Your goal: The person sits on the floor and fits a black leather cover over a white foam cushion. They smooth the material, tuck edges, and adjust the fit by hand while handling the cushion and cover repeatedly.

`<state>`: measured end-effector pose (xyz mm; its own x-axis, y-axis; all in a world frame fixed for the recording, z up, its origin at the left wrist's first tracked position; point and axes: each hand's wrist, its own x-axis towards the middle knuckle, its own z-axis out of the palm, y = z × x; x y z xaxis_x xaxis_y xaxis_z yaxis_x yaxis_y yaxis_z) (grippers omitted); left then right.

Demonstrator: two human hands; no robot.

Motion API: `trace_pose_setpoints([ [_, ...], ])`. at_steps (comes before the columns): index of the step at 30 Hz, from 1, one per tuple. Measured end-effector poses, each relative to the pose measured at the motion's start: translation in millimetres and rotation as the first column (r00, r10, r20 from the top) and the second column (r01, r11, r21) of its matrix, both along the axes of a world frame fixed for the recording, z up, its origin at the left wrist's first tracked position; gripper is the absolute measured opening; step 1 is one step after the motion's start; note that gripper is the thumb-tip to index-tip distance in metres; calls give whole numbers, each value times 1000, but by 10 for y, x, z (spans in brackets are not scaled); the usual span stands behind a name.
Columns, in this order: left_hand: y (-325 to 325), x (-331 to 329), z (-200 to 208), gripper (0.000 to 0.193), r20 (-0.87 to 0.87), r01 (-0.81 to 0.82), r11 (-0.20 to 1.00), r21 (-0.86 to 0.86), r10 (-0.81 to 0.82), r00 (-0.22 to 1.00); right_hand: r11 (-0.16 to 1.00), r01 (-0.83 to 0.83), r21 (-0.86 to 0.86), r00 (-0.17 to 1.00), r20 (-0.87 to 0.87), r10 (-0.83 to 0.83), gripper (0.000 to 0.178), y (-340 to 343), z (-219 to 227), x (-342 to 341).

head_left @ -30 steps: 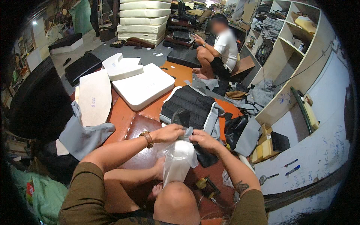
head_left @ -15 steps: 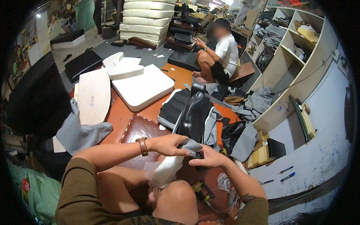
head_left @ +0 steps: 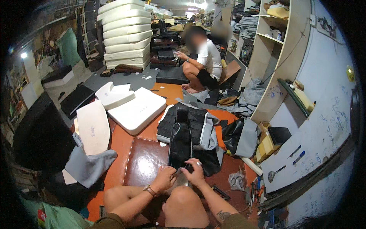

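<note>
A long black leather-like cover (head_left: 180, 142) stretches away from my hands, over other black and grey cover pieces (head_left: 207, 131). Its near end is between my hands, above my knees. The fingers of my left hand (head_left: 164, 178) are closed in a pinch at that end, with a bit of greyish material showing beside them. Just to the right, my right hand (head_left: 194, 173) pinches the same edge, its fingertips close to the left ones. Exactly how the fingers grip the edge is too small to make out. A brown quilted leather panel (head_left: 146, 160) lies under and left of the cover.
White foam pads (head_left: 139, 108) and a cream board (head_left: 93, 128) lie at left, near grey fabric (head_left: 89, 164). Another person (head_left: 207, 57) squats ahead. Shelves (head_left: 274, 65) stand at right. Crumpled plastic (head_left: 237, 181) and hand tools (head_left: 253, 194) lie by my right arm.
My view has tilted up. Both hands have turned and come lower, and the black cover now lies flatter, running forward from them. Less grey material shows at my fingers.
</note>
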<state>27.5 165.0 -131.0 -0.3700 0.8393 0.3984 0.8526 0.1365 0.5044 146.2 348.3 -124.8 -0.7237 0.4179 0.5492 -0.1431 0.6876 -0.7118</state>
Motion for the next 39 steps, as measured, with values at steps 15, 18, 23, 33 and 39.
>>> trace_pose_setpoints([
  [15, 475, -78, -317, 17, 326, -152, 987, 46, 129, 937, 991, 84, 102, 985, 142, -98, 81, -306, -2261, 115],
  [18, 463, -79, -400, 19, 366, -182, 982, 53, 150, 919, 989, 133, 57, 986, 92, -138, 75, -339, -2435, -19],
  [23, 425, -214, -278, 26, 454, -295, 954, 45, 244, 857, 991, 129, -24, 963, 243, -119, 74, -433, -2126, 0],
  [33, 941, -858, 1451, 36, 469, -325, 943, 77, 253, 846, 987, -143, -69, 809, 566, 157, 52, 84, 1045, -357],
  [39, 344, -457, 1807, 33, 479, -375, 926, -48, 351, 805, 967, -210, -145, 792, 555, 255, 55, -451, 1278, 32],
])
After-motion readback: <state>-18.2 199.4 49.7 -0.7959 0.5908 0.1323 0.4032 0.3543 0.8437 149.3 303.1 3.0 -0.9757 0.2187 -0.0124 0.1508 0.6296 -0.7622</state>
